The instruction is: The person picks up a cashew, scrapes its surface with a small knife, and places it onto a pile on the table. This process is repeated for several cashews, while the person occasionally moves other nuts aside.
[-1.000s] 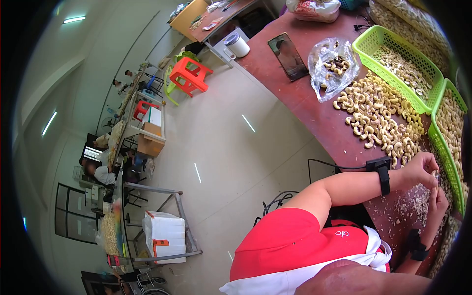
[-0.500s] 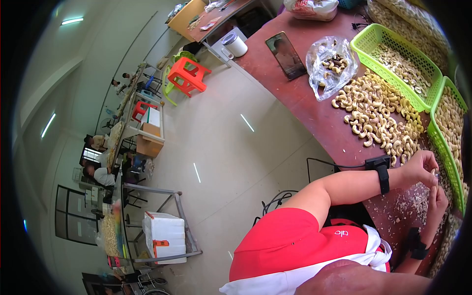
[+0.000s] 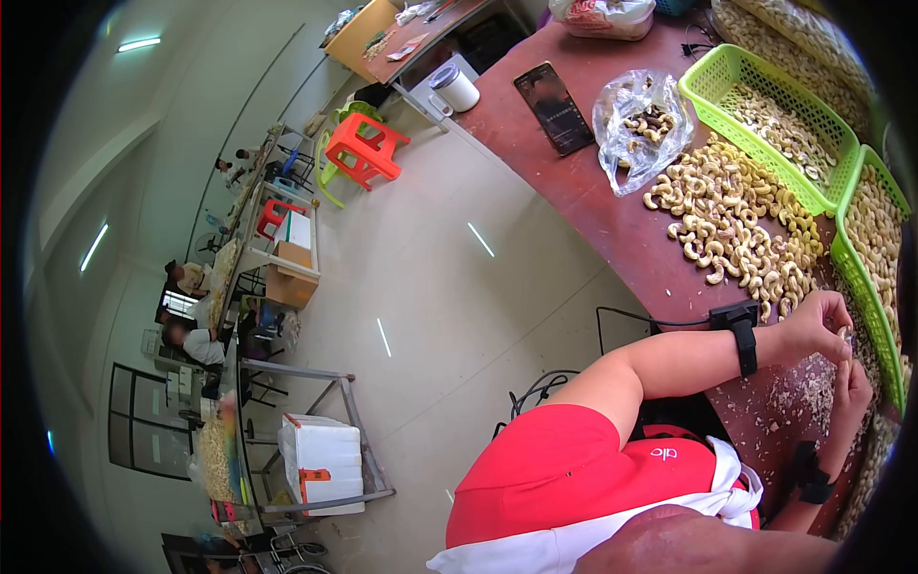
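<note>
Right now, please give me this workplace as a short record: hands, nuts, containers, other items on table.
Left hand: fingertips pinch a small item, too small to identify
Right hand: beside left fingertips; grip unclear
Loose nuts: cashew pile on red-brown table
Baskets: two, green; upper basket and lower basket both contain pale nuts
Clear bag: darker pieces inside
Phone: left of bag in picture
Crumbs: scattered near hands

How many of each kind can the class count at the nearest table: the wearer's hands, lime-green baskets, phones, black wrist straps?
Hands: 2
Lime-green baskets: 2
Phones: 1
Black wrist straps: 2
Total: 7
</note>
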`<state>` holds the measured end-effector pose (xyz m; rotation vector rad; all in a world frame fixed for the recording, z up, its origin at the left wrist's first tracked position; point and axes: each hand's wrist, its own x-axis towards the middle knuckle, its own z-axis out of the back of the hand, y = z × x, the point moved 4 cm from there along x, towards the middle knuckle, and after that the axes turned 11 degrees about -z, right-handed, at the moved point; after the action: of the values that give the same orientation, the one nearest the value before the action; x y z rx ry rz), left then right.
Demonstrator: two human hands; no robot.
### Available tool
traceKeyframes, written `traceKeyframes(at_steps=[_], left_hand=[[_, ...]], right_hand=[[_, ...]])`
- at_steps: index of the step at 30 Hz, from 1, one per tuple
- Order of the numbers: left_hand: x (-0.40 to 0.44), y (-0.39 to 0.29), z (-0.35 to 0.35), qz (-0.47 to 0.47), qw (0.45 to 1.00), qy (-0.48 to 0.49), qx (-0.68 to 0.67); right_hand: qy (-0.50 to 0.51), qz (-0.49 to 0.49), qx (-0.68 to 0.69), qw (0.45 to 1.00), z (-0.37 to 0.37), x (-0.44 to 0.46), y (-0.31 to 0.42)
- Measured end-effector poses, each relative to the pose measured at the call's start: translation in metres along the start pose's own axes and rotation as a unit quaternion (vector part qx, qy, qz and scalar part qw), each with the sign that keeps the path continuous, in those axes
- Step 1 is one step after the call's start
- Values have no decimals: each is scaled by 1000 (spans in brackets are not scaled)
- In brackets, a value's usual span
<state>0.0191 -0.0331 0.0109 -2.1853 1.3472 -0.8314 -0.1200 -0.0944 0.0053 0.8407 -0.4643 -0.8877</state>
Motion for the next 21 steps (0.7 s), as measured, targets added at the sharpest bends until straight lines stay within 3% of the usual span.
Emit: traceKeyframes(at_steps=[21], left_hand=[[0,-1,-1,-7,1000,7,2]], right_hand=[[-8,14,-4,1000,0,-2,5]])
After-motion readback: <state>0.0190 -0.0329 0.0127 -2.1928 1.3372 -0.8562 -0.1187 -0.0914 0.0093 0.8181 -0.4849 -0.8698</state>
